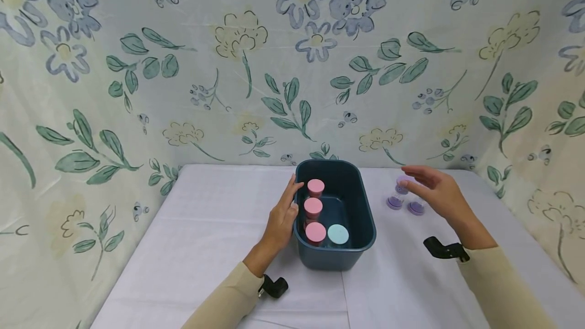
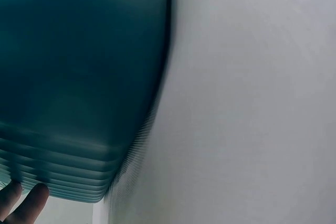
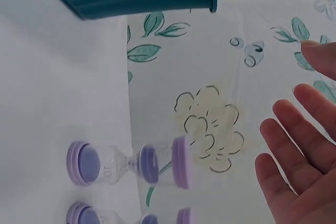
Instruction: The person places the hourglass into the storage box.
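Observation:
A dark teal bin (image 1: 335, 260) stands on the table, with my left hand (image 1: 279, 220) laid along its left side. The left wrist view shows two fingertips (image 2: 32, 203) at the ridged wall of the bin. Inside stand three pink-capped pieces (image 1: 315, 232) in a row by the left wall and one with a light blue cap (image 1: 338, 234). My right hand (image 1: 436, 194) hovers at purple-capped sand timers (image 1: 416, 208), fingers spread and holding nothing. Seen from the right wrist, one sand timer (image 3: 149, 163) stands upright beside another cut by the frame edge.
A white cloth (image 1: 219, 217) covers the table. Behind it hangs a floral curtain (image 1: 256, 116), close to the table's back edge. The bin is between my hands, with the purple timers to its right.

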The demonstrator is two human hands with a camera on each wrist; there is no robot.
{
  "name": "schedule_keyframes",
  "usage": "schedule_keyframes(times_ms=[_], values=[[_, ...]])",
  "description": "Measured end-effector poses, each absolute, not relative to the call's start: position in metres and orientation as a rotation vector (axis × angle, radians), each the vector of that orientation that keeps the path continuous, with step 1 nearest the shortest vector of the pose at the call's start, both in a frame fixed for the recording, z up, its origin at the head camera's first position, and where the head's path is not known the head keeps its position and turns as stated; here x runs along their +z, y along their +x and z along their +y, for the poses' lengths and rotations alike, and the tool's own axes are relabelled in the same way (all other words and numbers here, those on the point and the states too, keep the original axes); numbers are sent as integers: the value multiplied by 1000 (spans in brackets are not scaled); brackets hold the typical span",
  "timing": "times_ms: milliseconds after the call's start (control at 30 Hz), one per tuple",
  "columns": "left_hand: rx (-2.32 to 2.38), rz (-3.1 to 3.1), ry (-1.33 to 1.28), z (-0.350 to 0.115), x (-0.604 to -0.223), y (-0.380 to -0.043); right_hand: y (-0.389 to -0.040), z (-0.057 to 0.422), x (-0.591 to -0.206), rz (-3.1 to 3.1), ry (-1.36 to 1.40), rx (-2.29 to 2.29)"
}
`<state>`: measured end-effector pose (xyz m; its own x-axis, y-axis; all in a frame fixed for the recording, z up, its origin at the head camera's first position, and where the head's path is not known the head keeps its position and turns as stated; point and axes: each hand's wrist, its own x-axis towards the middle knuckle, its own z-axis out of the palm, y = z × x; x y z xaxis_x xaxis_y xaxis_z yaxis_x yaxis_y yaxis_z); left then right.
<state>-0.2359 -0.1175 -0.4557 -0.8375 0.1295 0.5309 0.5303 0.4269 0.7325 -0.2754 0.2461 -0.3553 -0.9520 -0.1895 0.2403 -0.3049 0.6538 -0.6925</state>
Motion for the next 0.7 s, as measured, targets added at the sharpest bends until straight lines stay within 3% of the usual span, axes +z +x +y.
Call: schedule_keyframes(times_ms=[700], values=[[-1403, -2303, -559, -118, -456, -234, -308, 304, -395, -2795, 72, 1247]])
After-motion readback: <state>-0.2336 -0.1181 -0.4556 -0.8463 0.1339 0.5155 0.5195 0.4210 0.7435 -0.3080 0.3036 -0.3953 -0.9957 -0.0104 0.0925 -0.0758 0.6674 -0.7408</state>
